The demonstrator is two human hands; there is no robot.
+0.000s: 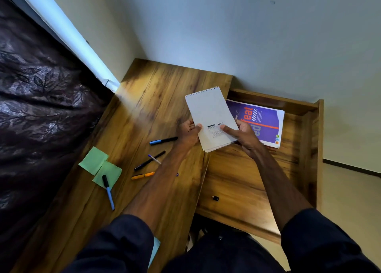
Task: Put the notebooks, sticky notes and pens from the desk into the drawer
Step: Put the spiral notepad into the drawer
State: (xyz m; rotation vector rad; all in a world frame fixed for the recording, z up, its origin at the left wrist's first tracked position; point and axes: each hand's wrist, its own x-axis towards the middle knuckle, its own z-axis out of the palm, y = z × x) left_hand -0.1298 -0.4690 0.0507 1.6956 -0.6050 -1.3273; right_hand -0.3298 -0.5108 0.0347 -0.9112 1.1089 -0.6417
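Both hands hold a white spiral notebook [210, 112] by its near edge, over the line between the desk and the open drawer [247, 175]. My left hand [188, 133] grips its left corner and my right hand [244, 137] its right corner. A purple notebook [266, 122] lies in the drawer's far end, partly under the white one. On the desk lie two green sticky notes [93, 159] [111, 172], a blue-and-black marker [162, 140], a black pen [149, 161], a small purple pen [154, 159], an orange pen [143, 175] and another blue marker [108, 191].
The wooden desk [148, 99] stands in a corner against pale walls. A dark patterned curtain [41, 107] hangs along its left side. A small black object [215, 198] lies on the drawer floor. The drawer's right wall [319, 149] sticks out over the floor.
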